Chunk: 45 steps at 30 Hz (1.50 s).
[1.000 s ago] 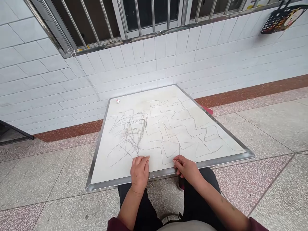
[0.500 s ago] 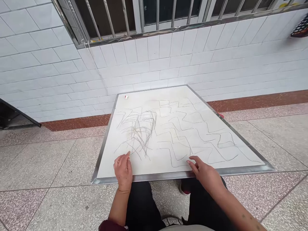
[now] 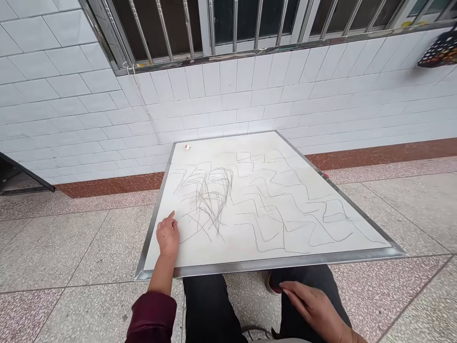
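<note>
A white board-like tabletop (image 3: 210, 255) with a metal rim spreads before me. Thin dark lines cover it: a dense tangle (image 3: 214, 190) on the left and bent, zigzag lines (image 3: 285, 221) on the right. I cannot tell whether they are loose strands or marks. My left hand (image 3: 167, 234) is over the near left part of the top, index finger stretched out and the others loosely bent, holding nothing visible. Below the near edge, over my right thigh, my right hand (image 3: 314, 305) has its fingers pressed together; anything between them is too small to make out.
A small white and red item (image 3: 187, 148) lies at the far left corner. Behind the table stands a white tiled wall (image 3: 243, 105) with a barred window (image 3: 246, 24). A dark patterned bag-like thing (image 3: 439, 50) hangs at upper right. A dark-edged object (image 3: 21, 176) stands at left.
My left hand has moved left and a little farther up the tabletop, its index finger now pointing out. My right hand has drawn back off the tabletop toward me, its fingers closing together.
</note>
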Available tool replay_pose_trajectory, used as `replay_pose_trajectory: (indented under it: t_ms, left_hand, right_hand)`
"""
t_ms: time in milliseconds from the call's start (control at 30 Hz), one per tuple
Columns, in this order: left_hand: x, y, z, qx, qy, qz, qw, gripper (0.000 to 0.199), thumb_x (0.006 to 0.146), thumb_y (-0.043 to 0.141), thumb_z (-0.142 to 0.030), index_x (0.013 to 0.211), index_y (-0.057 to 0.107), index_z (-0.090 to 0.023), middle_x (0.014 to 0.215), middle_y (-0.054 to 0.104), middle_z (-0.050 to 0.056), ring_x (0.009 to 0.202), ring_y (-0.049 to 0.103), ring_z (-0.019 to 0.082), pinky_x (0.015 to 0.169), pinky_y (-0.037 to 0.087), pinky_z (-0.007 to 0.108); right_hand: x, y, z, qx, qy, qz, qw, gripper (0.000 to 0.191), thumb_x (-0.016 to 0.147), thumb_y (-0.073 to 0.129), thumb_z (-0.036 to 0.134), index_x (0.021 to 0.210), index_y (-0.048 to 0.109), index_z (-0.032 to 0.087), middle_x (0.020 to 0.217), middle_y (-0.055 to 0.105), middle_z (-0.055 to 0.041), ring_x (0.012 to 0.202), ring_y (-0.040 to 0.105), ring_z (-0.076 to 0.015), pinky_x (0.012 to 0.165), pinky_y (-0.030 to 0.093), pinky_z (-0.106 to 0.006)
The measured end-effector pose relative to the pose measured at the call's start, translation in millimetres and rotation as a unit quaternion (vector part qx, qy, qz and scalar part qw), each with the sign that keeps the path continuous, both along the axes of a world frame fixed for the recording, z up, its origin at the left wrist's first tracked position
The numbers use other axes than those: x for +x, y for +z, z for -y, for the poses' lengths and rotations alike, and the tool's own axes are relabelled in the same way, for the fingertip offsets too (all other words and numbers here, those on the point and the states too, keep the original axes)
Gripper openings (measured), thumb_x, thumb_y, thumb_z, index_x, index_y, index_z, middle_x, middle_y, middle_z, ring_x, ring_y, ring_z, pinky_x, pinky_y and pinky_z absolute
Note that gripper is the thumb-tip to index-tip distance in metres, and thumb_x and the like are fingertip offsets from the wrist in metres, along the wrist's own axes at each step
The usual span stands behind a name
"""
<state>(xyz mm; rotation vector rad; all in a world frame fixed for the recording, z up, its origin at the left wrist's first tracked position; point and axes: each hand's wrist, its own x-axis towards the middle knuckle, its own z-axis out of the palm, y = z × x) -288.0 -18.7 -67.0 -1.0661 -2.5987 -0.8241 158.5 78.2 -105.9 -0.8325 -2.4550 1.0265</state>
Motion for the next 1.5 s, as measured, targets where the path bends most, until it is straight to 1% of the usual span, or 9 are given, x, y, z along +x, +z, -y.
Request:
replay_pose_trajectory:
  t_ms: [133, 267, 367, 500, 733, 967, 1100, 1333, 1500]
  left_hand:
    - [-1, -4.6, 0, -0.014, 0.010, -0.016, 1.000, 0.043, 0.090, 0.040, -0.013, 0.128, 0.061, -0.014, 0.092, 0.066, 0.011, 0.090, 0.058, 0.026, 0.081, 0.046, 0.038]
    - [0, -2.8, -1, -0.020, 0.017, -0.034, 0.999, 0.043, 0.094, 0.036, -0.018, 0.131, 0.058, -0.011, 0.097, 0.063, 0.013, 0.091, 0.057, 0.026, 0.080, 0.046, 0.039]
    - [1, -0.9, -3, -0.027, -0.003, -0.047, 0.999, 0.044, 0.093, 0.041, -0.019, 0.135, 0.054, -0.013, 0.100, 0.065, 0.012, 0.097, 0.056, 0.028, 0.083, 0.045, 0.040]
    - [0, 0.2, -6, -0.035, -0.023, -0.059, 0.997, 0.045, 0.092, 0.039, -0.015, 0.133, 0.056, -0.015, 0.094, 0.066, 0.011, 0.091, 0.056, 0.026, 0.082, 0.046, 0.038]
    - [-1, 2.9, -7, -0.029, -0.010, -0.067, 0.997, 0.045, 0.093, 0.036, -0.018, 0.132, 0.057, -0.011, 0.090, 0.063, 0.012, 0.089, 0.054, 0.027, 0.081, 0.045, 0.040]
    - [0, 8.1, -7, -0.014, -0.014, -0.038, 0.999, 0.046, 0.091, 0.038, -0.021, 0.134, 0.054, -0.015, 0.092, 0.066, 0.010, 0.092, 0.057, 0.028, 0.085, 0.046, 0.040]
    - [-2, 9.3, -8, -0.010, 0.009, -0.010, 1.000, 0.047, 0.090, 0.038, -0.021, 0.132, 0.056, -0.010, 0.092, 0.066, 0.014, 0.095, 0.058, 0.031, 0.086, 0.046, 0.044]
    - [-8, 11.8, -3, 0.046, 0.097, 0.050, 0.993, 0.046, 0.088, 0.040, -0.023, 0.128, 0.060, -0.014, 0.092, 0.064, 0.011, 0.099, 0.060, 0.031, 0.087, 0.047, 0.046]
    - [-7, 19.3, -2, 0.073, 0.112, 0.074, 0.988, 0.047, 0.086, 0.040, -0.024, 0.125, 0.063, -0.014, 0.081, 0.066, 0.009, 0.107, 0.057, 0.030, 0.094, 0.046, 0.044]
  right_hand:
    - [6, -26.5, 6, -0.019, 0.018, 0.021, 0.999, 0.029, 0.097, 0.040, 0.038, 0.102, 0.067, 0.027, 0.094, 0.075, -0.0057, 0.082, 0.071, -0.0213, 0.075, 0.056, -0.031]
    - [4, -36.8, 5, -0.010, 0.011, 0.027, 1.000, 0.031, 0.098, 0.039, 0.038, 0.099, 0.067, 0.025, 0.093, 0.074, -0.0061, 0.082, 0.071, -0.0208, 0.075, 0.054, -0.030]
    - [0, -37.1, 6, -0.002, 0.006, 0.027, 1.000, 0.032, 0.099, 0.038, 0.038, 0.098, 0.067, 0.024, 0.093, 0.074, -0.0063, 0.081, 0.070, -0.0205, 0.074, 0.053, -0.030]
    - [-2, -36.4, 9, 0.010, 0.006, 0.036, 0.999, 0.033, 0.099, 0.037, 0.037, 0.097, 0.067, 0.025, 0.089, 0.073, -0.0057, 0.079, 0.069, -0.0205, 0.073, 0.051, -0.029]
    - [-11, -31.2, 12, 0.043, 0.051, 0.053, 0.996, 0.032, 0.099, 0.035, 0.032, 0.099, 0.066, 0.023, 0.085, 0.070, -0.0045, 0.078, 0.067, -0.0183, 0.071, 0.046, -0.025]
    - [-22, -28.5, 15, 0.053, 0.075, 0.055, 0.994, 0.027, 0.098, 0.039, 0.030, 0.098, 0.065, 0.023, 0.086, 0.072, -0.0031, 0.077, 0.067, -0.0162, 0.071, 0.044, -0.022]
    - [-25, -30.2, 17, 0.063, 0.086, 0.055, 0.993, 0.024, 0.097, 0.042, 0.029, 0.098, 0.065, 0.022, 0.085, 0.072, -0.0029, 0.074, 0.066, -0.0153, 0.069, 0.044, -0.021]
    - [-25, -29.5, 18, 0.080, 0.121, 0.069, 0.987, 0.022, 0.097, 0.042, 0.028, 0.098, 0.063, 0.022, 0.084, 0.071, -0.0012, 0.075, 0.066, -0.0145, 0.066, 0.042, -0.021]
    - [-24, -29.9, 13, 0.082, 0.122, 0.060, 0.987, 0.023, 0.098, 0.040, 0.030, 0.098, 0.062, 0.022, 0.083, 0.071, -0.0007, 0.074, 0.065, -0.0143, 0.066, 0.042, -0.021]
